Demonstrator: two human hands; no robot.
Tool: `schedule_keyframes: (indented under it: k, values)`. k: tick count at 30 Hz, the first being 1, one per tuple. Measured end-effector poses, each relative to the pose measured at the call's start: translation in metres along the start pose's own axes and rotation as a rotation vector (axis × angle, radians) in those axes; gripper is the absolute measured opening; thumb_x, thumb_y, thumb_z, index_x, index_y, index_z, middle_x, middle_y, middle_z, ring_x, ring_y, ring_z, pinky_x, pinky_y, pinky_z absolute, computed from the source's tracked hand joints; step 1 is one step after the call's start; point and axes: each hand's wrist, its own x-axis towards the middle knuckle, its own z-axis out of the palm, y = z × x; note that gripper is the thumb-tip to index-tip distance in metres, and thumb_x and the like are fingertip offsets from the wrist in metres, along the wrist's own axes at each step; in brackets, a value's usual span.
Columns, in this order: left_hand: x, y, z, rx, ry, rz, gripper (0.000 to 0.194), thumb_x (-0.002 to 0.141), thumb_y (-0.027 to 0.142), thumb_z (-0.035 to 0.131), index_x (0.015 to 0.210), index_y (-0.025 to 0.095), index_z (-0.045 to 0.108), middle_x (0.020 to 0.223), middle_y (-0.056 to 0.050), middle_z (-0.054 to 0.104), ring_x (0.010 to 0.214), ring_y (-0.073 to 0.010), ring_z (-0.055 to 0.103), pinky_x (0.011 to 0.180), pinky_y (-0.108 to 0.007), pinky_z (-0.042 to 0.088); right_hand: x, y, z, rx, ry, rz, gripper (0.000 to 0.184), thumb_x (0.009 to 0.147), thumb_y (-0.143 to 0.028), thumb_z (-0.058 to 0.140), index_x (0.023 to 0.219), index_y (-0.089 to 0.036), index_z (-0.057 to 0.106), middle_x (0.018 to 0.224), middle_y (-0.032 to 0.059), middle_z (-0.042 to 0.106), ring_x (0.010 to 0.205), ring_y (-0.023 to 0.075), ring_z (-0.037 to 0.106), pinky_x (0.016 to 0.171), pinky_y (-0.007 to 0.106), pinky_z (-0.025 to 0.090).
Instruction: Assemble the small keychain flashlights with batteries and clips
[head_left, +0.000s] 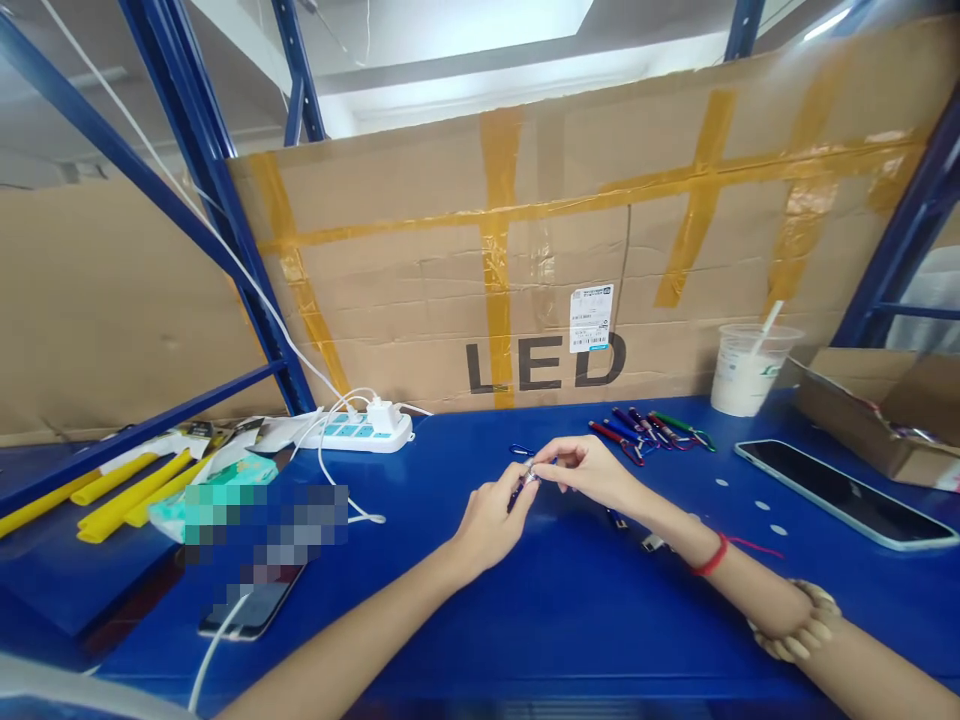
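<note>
My left hand (489, 518) is closed around a small dark blue piece with a shiny silver end (531, 476); most of it is hidden by the fingers. At its silver end, my right hand (589, 468) pinches with thumb and forefinger, its other fingers curled. Just behind the fingertips a small blue carabiner clip (520, 450) shows on the blue tabletop. Below my right wrist lie small dark parts with silvery ends (652, 543), partly covered by the arm. Several slim metallic tubes with clips (649, 430), red, blue, purple and green, lie behind the right hand.
Along the right stand a plastic cup with a straw (752, 370), an open cardboard box (855, 410) and a phone (847, 492). Small pale discs (762, 506) lie nearby. At left are a power strip (360, 432), another phone (259, 605), cables and yellow tubes (135, 495).
</note>
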Motion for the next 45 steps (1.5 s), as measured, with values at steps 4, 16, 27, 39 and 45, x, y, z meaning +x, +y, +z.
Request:
schedule_keyframes:
  k: [4, 16, 27, 39, 45]
  values:
    - [0.001, -0.003, 0.001, -0.066, 0.021, -0.014, 0.033, 0.091, 0.044, 0.029, 0.112, 0.027, 0.048, 0.064, 0.004, 0.055, 0.060, -0.0110, 0.053, 0.065, -0.023, 0.042, 0.001, 0.004, 0.003, -0.014, 0.017, -0.051, 0.086, 0.072, -0.076, 0.049, 0.108, 0.001, 0.058, 0.093, 0.0095, 0.046, 0.059, -0.0070, 0.041, 0.050, -0.001, 0.034]
    - [0.004, -0.005, 0.000, -0.201, 0.039, -0.024, 0.025, 0.091, 0.037, 0.033, 0.102, 0.019, 0.047, 0.070, 0.002, 0.052, 0.068, -0.0107, 0.053, 0.067, -0.022, 0.041, -0.001, 0.006, 0.006, -0.061, 0.027, -0.085, 0.073, 0.080, -0.068, 0.047, 0.104, -0.001, 0.061, 0.094, 0.0075, 0.046, 0.058, -0.0083, 0.041, 0.051, -0.003, 0.033]
    - [0.006, -0.003, 0.000, -0.212, 0.064, -0.090, 0.025, 0.090, 0.039, 0.033, 0.093, 0.018, 0.047, 0.069, 0.002, 0.052, 0.066, -0.0106, 0.052, 0.066, -0.023, 0.039, -0.002, 0.008, 0.003, -0.344, 0.124, -0.313, 0.061, 0.091, -0.064, 0.036, 0.103, -0.012, 0.066, 0.092, 0.0041, 0.046, 0.067, -0.0109, 0.040, 0.059, -0.006, 0.027]
    - [0.007, 0.000, -0.003, -0.189, 0.016, -0.081, 0.025, 0.090, 0.032, 0.034, 0.081, 0.015, 0.051, 0.073, 0.000, 0.054, 0.069, -0.0106, 0.053, 0.072, -0.024, 0.040, -0.002, 0.015, -0.002, -0.590, 0.142, -0.451, 0.066, 0.093, -0.068, 0.024, 0.098, -0.019, 0.069, 0.094, 0.0022, 0.046, 0.082, -0.0082, 0.043, 0.070, -0.003, 0.032]
    - [0.007, -0.005, -0.001, -0.184, -0.015, -0.054, 0.026, 0.090, 0.034, 0.033, 0.091, 0.016, 0.052, 0.076, -0.002, 0.057, 0.076, -0.0137, 0.054, 0.073, -0.027, 0.041, -0.003, 0.015, 0.000, -0.615, 0.114, -0.413, 0.068, 0.095, -0.065, 0.020, 0.100, -0.018, 0.068, 0.095, 0.0033, 0.045, 0.084, -0.0076, 0.043, 0.076, -0.003, 0.035]
